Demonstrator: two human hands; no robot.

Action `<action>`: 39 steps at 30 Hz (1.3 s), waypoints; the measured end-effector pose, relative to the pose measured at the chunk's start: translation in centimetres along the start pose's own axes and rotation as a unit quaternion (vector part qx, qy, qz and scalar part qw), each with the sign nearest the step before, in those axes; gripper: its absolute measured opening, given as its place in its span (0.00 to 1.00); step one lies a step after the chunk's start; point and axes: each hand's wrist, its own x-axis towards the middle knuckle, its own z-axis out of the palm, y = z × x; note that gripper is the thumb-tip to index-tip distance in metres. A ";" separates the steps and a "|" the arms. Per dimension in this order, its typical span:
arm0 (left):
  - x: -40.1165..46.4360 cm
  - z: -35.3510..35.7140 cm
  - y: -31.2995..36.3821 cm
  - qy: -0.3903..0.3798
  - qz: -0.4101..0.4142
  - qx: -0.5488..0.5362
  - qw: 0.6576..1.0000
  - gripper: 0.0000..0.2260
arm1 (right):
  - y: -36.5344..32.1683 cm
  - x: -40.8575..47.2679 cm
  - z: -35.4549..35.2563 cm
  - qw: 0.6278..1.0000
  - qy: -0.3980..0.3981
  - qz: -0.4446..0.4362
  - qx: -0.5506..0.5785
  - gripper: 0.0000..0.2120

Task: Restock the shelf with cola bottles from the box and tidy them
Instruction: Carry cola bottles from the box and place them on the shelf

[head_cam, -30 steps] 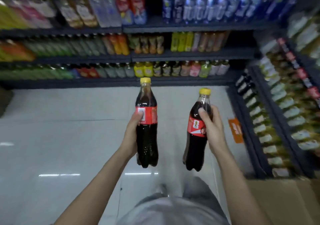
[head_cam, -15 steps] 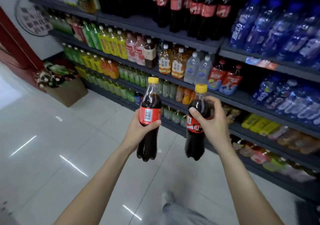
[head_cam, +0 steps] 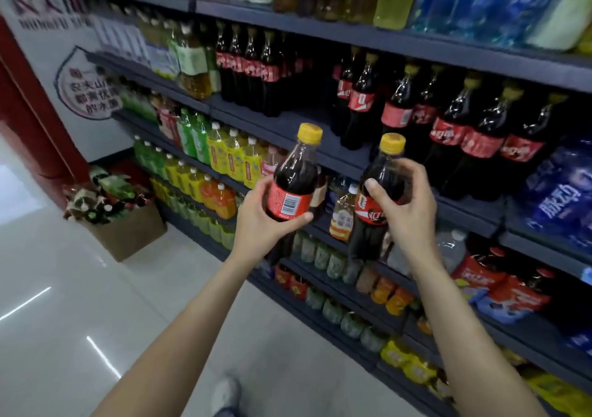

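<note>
My left hand [head_cam: 261, 221] grips a cola bottle [head_cam: 293, 181] with a yellow cap and red label, tilted slightly right. My right hand [head_cam: 405, 205] grips a second cola bottle [head_cam: 378, 189] of the same kind around its shoulder. Both bottles are held in the air in front of the dark shelf [head_cam: 288, 128] that carries cola. Rows of cola bottles [head_cam: 448, 128] stand on that shelf to the right, and another group [head_cam: 253, 70] stands further left. A bare stretch of shelf lies between the two groups, just above the held bottles.
Shelves below hold green, yellow and orange drink bottles [head_cam: 224, 157]. Blue bottles [head_cam: 557, 192] sit at the right. A cardboard box [head_cam: 128, 230] full of bottles stands on the pale tiled floor [head_cam: 80, 320] at the shelf's left end. My shoe [head_cam: 226, 394] shows at the bottom.
I have turned from the floor towards the shelving and lifted both bottles up to the level of the cola shelf. Both hands keep their hold.
</note>
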 end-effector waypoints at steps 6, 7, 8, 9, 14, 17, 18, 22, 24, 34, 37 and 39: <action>15.7 -1.0 -5.7 -0.041 0.048 0.008 0.998 0.36 | 1.5 9.2 8.5 0.991 0.127 0.024 -0.018 0.22; 18.2 -0.9 -6.4 -0.046 0.047 -0.001 0.998 0.36 | 1.5 10.6 9.8 0.988 0.151 0.032 -0.021 0.22; 20.5 -0.7 -7.1 -0.053 0.047 -0.010 0.997 0.35 | 1.7 11.9 10.9 0.984 0.174 0.039 -0.027 0.22; 22.7 -0.4 -7.7 -0.061 0.051 -0.018 0.997 0.34 | 1.8 13.2 12.0 0.979 0.194 0.043 -0.033 0.23; 30.9 2.6 -9.7 -0.080 0.064 -0.022 0.994 0.34 | 3.3 18.0 15.5 0.960 0.262 0.051 -0.080 0.25; 34.1 5.0 -11.1 -0.103 0.055 -0.032 0.993 0.35 | 4.7 19.8 16.5 0.947 0.292 0.054 -0.119 0.26; 34.8 5.8 -11.7 -0.111 0.053 -0.033 0.992 0.35 | 5.2 20.3 16.8 0.944 0.299 0.057 -0.130 0.26; 36.4 8.2 -13.0 -0.127 0.042 -0.020 0.991 0.35 | 6.8 21.6 16.8 0.932 0.318 0.064 -0.162 0.27; 37.2 9.0 -13.2 -0.130 0.037 -0.010 0.991 0.35 | 7.1 22.3 16.4 0.927 0.318 0.072 -0.183 0.29; 40.9 11.3 -14.9 -0.186 0.036 0.009 0.982 0.39 | 9.1 21.8 18.1 0.878 0.292 0.088 -0.369 0.45; 41.3 11.0 -15.6 -0.227 0.059 -0.014 0.972 0.42 | 9.8 21.3 19.5 0.869 0.297 0.146 -0.367 0.52; 41.5 10.6 -15.9 -0.254 0.073 -0.023 0.964 0.42 | 9.4 21.2 20.2 0.873 0.323 0.155 -0.331 0.53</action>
